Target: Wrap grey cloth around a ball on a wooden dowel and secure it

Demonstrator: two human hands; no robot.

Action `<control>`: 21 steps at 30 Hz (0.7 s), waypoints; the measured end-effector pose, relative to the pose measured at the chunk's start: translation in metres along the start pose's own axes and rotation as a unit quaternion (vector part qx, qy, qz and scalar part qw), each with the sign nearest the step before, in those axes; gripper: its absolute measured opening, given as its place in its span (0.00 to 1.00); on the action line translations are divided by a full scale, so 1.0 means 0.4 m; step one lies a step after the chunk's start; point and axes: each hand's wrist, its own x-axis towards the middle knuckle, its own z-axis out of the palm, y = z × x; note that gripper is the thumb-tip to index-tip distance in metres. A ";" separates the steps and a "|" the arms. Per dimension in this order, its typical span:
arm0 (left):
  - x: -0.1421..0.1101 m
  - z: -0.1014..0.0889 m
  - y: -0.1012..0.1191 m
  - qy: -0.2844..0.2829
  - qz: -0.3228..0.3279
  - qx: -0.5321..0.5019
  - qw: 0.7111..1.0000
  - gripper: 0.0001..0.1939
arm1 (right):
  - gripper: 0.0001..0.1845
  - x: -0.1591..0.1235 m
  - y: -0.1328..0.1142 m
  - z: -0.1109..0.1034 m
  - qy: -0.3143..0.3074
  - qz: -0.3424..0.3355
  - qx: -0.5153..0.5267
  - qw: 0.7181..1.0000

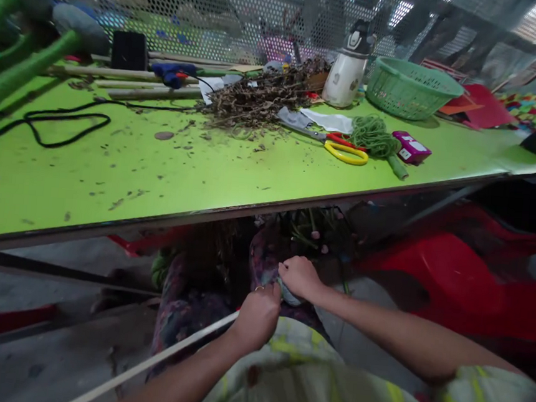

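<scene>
Over my lap, below the table edge, my left hand [258, 316] is closed around a long thin pale stick [155, 360], which slants down to the lower left. My right hand [301, 278] is closed just beyond it, its fingers curled and almost touching the left. A small greyish rounded thing [291, 298] shows beneath the right hand, beside the left fist. What the right fingers grip is hidden. Both hands are above patterned trousers [188, 310].
On the green table [232, 179] lie scissors [345, 150], green twine [372, 135], a purple box [411, 148], dried twigs [263, 94] and black cord [63, 127]. Behind stand a white bottle [347, 73] and a green basket [411, 91]. A red chair [449, 273] is at right.
</scene>
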 end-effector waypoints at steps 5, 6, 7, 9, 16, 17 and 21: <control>0.020 -0.010 -0.015 -0.006 0.009 -0.014 1.000 0.13 | 0.21 0.030 -0.014 0.001 -0.005 0.002 -0.050 0.999; 0.024 -0.010 -0.019 -0.005 0.008 -0.020 1.000 0.12 | 0.21 0.037 -0.018 0.002 -0.006 0.003 -0.057 0.998; 0.028 -0.010 -0.023 -0.004 0.004 -0.025 1.000 0.11 | 0.21 0.044 -0.022 0.003 -0.008 0.005 -0.062 0.998; 0.031 -0.011 -0.031 -0.001 -0.003 -0.031 1.000 0.09 | 0.22 0.057 -0.031 0.000 -0.011 0.009 -0.071 0.997; 0.003 -0.040 -0.038 0.019 -0.019 -0.028 0.999 0.10 | 0.34 0.035 -0.053 -0.054 -0.053 -0.036 -0.053 0.997; 0.001 -0.043 -0.037 0.019 -0.025 -0.028 0.999 0.11 | 0.34 0.017 -0.050 -0.058 -0.047 -0.065 -0.044 0.996; 0.005 -0.041 -0.037 0.013 -0.044 -0.031 0.998 0.15 | 0.27 -0.054 -0.023 -0.040 0.074 -0.204 -0.008 0.976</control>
